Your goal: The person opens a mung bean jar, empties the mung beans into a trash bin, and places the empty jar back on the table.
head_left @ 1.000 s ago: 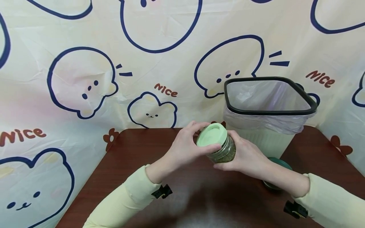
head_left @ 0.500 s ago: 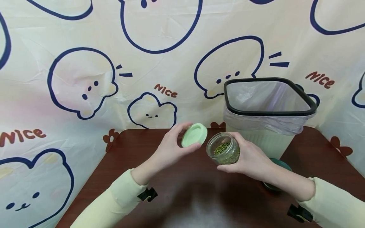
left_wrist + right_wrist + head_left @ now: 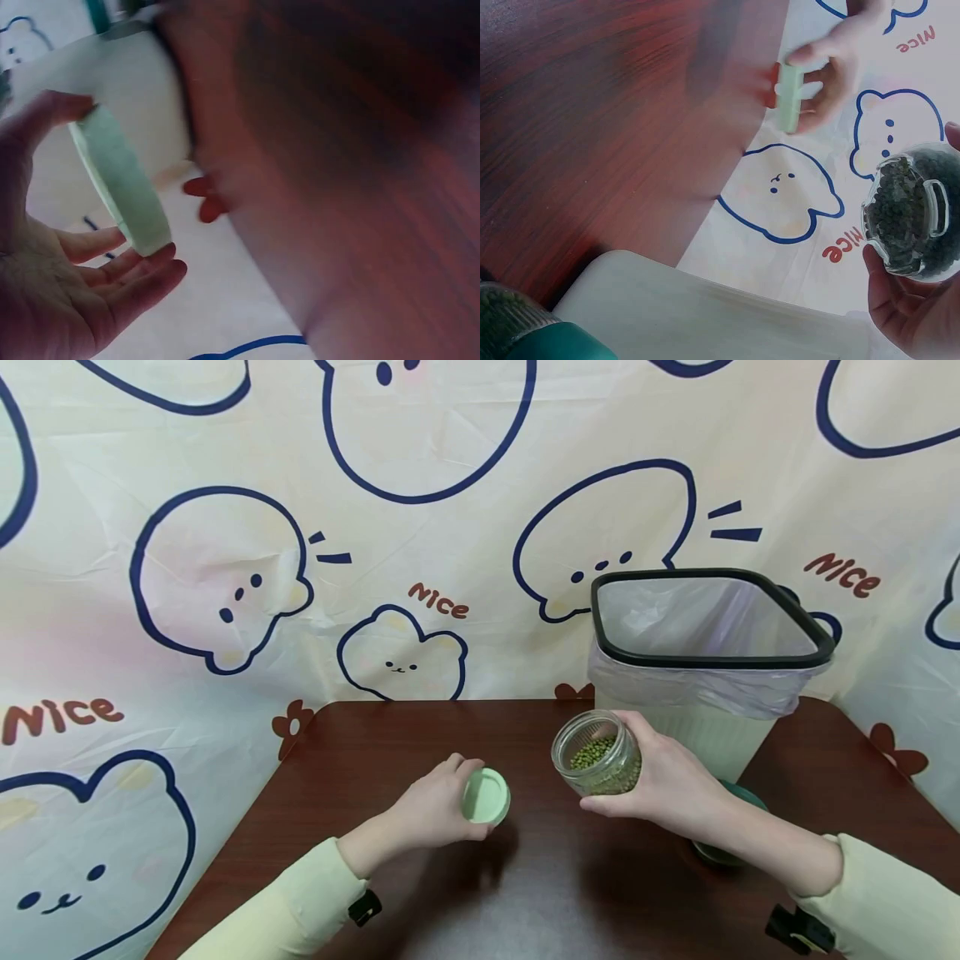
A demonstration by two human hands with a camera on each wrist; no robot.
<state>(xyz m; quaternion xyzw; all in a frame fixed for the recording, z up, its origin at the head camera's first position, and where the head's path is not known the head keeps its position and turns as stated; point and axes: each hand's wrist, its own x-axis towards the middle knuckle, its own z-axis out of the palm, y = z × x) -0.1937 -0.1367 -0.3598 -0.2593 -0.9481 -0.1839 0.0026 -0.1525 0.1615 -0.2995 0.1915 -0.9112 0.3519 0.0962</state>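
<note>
My left hand (image 3: 431,806) pinches a pale green round lid (image 3: 486,796) by its edge, above the middle of the table. In the left wrist view the lid (image 3: 124,180) sits between thumb and fingertips. To the right, my right hand (image 3: 663,772) grips an uncapped glass jar (image 3: 600,756) round its side. Small green beans (image 3: 592,752), which look like mung beans, lie inside it. The jar is tilted, its mouth facing up and to the left. In the right wrist view the jar's base (image 3: 915,210) shows, with beans behind the glass.
A bin (image 3: 712,739) with a black rim and a plastic liner stands at the back right. A second jar with a dark green lid (image 3: 742,795) is on the table (image 3: 360,752), partly hidden by my right forearm. A patterned cloth (image 3: 480,527) hangs behind.
The lid has come off the jar. My left hand has carried it left and down, toward the table. The right hand has shifted the jar slightly right.
</note>
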